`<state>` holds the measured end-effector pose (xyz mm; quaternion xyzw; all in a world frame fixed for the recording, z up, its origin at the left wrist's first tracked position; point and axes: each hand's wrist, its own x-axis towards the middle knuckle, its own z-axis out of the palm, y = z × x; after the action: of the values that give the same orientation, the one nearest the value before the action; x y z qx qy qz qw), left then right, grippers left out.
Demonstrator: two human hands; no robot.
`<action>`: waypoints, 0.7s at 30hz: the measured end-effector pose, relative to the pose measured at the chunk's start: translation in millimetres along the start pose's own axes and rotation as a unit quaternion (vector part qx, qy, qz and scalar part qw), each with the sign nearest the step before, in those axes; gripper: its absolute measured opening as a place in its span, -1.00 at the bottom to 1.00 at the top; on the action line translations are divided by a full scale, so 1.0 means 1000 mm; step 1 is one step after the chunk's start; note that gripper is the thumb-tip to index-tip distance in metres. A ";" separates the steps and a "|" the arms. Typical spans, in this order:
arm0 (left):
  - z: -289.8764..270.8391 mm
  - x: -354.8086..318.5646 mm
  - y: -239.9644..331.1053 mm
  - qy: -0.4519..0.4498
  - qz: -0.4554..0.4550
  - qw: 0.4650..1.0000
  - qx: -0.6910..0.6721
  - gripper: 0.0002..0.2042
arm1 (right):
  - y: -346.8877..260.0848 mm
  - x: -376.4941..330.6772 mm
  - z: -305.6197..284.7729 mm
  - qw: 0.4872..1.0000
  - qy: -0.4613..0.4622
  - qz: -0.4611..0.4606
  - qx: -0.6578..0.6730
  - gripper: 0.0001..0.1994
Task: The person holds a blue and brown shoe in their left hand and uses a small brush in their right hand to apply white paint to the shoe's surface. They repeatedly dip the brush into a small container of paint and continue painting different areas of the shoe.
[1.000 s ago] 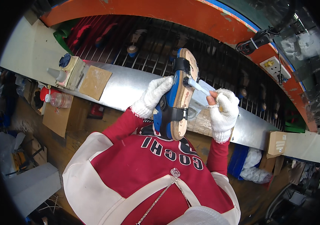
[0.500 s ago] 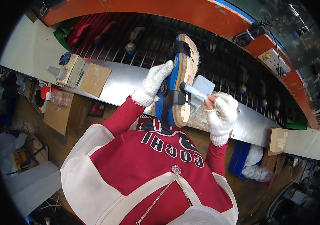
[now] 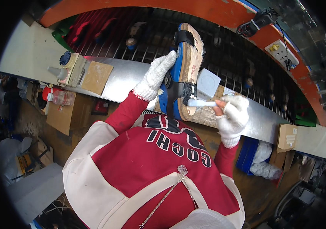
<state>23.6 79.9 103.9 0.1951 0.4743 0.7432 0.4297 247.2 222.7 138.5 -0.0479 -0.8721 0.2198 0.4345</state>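
My left hand (image 3: 156, 75), in a white knit glove, grips a half-made sandal (image 3: 190, 65) by its side and holds it up on end. The sandal has a beige bottom facing right, black straps (image 3: 176, 91) wrapped round it and a blue last (image 3: 175, 78) inside. In my gloved right hand (image 3: 233, 119), thumb and bare fingertips pinch the pale handle of a small brush (image 3: 204, 103). The brush's tip touches the sandal's bottom near the lower strap. Just beyond the brush, a white square-topped container (image 3: 208, 83) stands on a taped, box-like surface (image 3: 205, 116).
Behind the metal ledge (image 3: 113, 83) runs a rack of bars (image 3: 147, 57) carrying several sandals on lasts. An orange beam (image 3: 163, 4) arches over it, with a socket (image 3: 281, 52) at right. At left are a brown board (image 3: 97, 78) and a red-capped bottle (image 3: 60, 97).
The brush has moved down the sandal's bottom, from above the lower strap's end to near the lower end, and its handle now lies flatter. My left hand keeps its hold on the sandal.
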 end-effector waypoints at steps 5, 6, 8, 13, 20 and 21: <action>0.011 -0.002 -0.006 -0.047 0.027 0.997 -0.058 -0.49 | 0.021 0.021 0.018 0.985 0.068 0.152 -0.043 -0.86; 0.012 -0.002 -0.006 -0.044 0.028 0.997 -0.065 -0.52 | 0.020 0.019 0.020 0.983 0.053 0.175 -0.022 -0.86; 0.013 -0.004 -0.006 -0.016 0.028 0.995 -0.096 -0.54 | 0.017 0.014 0.022 0.974 0.000 0.227 0.025 -0.86; 0.000 -0.011 0.000 0.069 0.026 0.997 -0.037 -0.54 | -0.005 -0.014 0.008 0.938 -0.073 0.292 0.171 -0.86; -0.014 -0.009 0.002 0.111 0.028 0.993 0.034 -0.39 | -0.007 -0.013 0.001 0.965 -0.102 0.236 0.050 -0.83; -0.014 -0.009 0.002 0.113 0.025 0.993 0.037 -0.39 | -0.006 -0.011 0.002 0.969 -0.107 0.223 0.027 -0.83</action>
<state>17.8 64.2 99.8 0.1377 0.5417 0.7529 0.3474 253.1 213.1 131.5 -0.2052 -0.8744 0.3387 0.2803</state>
